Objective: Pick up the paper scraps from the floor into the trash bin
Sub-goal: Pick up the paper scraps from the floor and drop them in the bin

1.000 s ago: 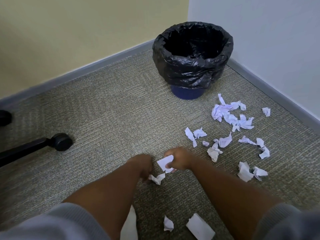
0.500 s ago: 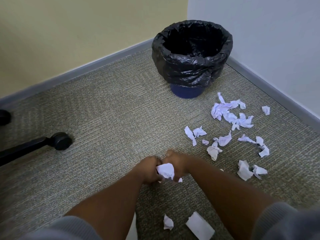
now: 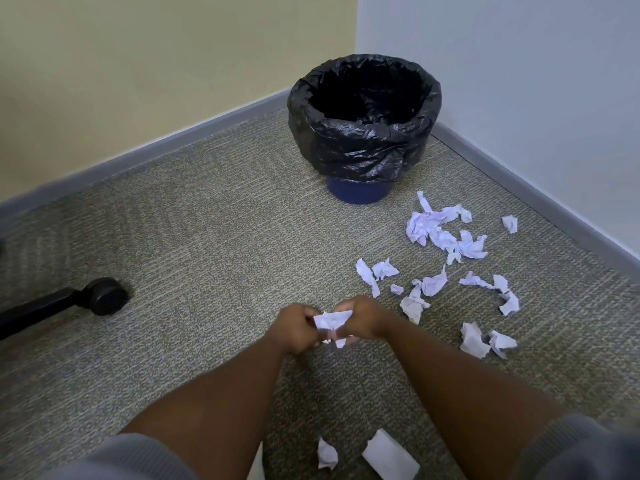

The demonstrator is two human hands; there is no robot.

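Note:
My left hand [image 3: 294,327] and my right hand [image 3: 363,318] meet above the carpet, both closed on a small bunch of white paper scraps [image 3: 330,320]. A blue trash bin [image 3: 358,192] lined with a black bag [image 3: 363,147] stands in the corner, well beyond my hands. Several crumpled scraps [image 3: 440,233] lie scattered on the carpet right of my hands and below the bin. Two more scraps, a crumpled one [image 3: 327,453] and a flatter one [image 3: 389,455], lie near the bottom edge between my arms.
A black chair leg with a caster wheel [image 3: 105,296] reaches in from the left. Grey baseboards run along a yellow wall at the left and a pale wall at the right, meeting behind the bin.
My left hand lifted a scrap off the carpet and joined my right hand. Both hands now press the scraps together, slightly higher than before.

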